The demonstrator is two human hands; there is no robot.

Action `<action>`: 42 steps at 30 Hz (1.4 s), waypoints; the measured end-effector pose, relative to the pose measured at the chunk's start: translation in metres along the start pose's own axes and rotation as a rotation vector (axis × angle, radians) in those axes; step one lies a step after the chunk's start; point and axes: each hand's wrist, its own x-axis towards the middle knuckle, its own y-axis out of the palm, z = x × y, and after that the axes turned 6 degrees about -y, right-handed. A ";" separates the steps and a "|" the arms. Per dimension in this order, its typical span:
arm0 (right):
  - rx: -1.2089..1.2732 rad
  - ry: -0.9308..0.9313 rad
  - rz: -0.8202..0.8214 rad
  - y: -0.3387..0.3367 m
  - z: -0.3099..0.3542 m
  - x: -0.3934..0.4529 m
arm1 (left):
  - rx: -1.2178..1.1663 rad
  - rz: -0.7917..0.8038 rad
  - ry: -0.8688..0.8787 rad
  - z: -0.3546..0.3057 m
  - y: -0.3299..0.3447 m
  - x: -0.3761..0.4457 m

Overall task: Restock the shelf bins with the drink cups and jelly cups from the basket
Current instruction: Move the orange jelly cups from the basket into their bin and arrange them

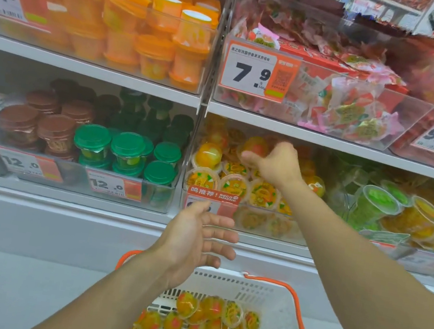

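Observation:
A white basket (282, 315) with orange handles sits low in the middle and holds several orange jelly cups (200, 318). My right hand (276, 164) reaches into the clear shelf bin (257, 223) of orange jelly cups on the lower shelf and grips one jelly cup (255, 146) above the pile. My left hand (196, 240) hovers between the basket and the bin front, fingers straight and spread, holding nothing.
Left of that bin stand green-lidded cups (128, 148) and brown-lidded cups (40, 121). Green and yellow cups (394, 207) fill the bin to the right. The upper shelf carries orange cups (159, 38) and wrapped snacks (337, 98).

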 end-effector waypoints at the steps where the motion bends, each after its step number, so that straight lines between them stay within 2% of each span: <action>1: -0.006 0.014 0.016 0.004 -0.001 0.014 | -0.003 0.007 -0.003 -0.001 0.001 0.002; 6: -0.194 0.017 0.112 0.031 -0.015 0.060 | 0.002 0.011 -0.002 -0.004 -0.004 0.011; 9: -0.128 0.134 0.110 0.043 -0.025 0.074 | -0.019 -0.011 0.012 -0.007 -0.009 0.016; 12: -0.035 0.164 0.102 0.053 -0.031 0.092 | -0.042 -0.016 0.025 -0.009 -0.008 0.021; 17: -0.263 0.097 0.090 0.056 -0.011 0.097 | -0.029 0.008 0.016 -0.004 -0.007 0.023; 21: -0.234 0.095 0.230 0.054 0.009 0.088 | -0.021 -0.015 0.018 -0.004 -0.012 0.025; 24: -0.210 0.125 0.258 0.040 0.021 0.066 | -0.007 -0.032 0.021 -0.002 -0.013 0.027; 27: -0.205 0.053 0.147 0.021 0.023 0.029 | 0.042 -0.040 0.004 0.003 -0.007 0.030; 30: 0.037 -0.167 -0.159 0.009 0.010 -0.028 | 0.196 -0.066 -0.020 0.015 -0.004 0.035; 32: 0.146 -0.308 -0.351 0.012 0.001 -0.073 | 0.383 -0.125 -0.019 0.029 -0.009 0.044; 34: 0.270 -0.361 -0.441 0.035 -0.018 -0.115 | 0.732 -0.216 0.028 0.053 -0.025 0.062; 35: 0.322 -0.342 -0.412 0.054 -0.035 -0.135 | 0.929 -0.244 0.031 0.069 -0.036 0.071; 37: 0.335 -0.207 -0.229 0.103 -0.075 -0.175 | 1.224 -0.253 -0.074 0.106 -0.060 0.085; 39: 0.232 -0.036 0.034 0.156 -0.125 -0.210 | 1.331 -0.293 -0.247 0.150 -0.090 0.095; 42: 0.146 0.145 0.298 0.211 -0.187 -0.248 | 1.396 -0.453 -0.311 0.216 -0.129 0.112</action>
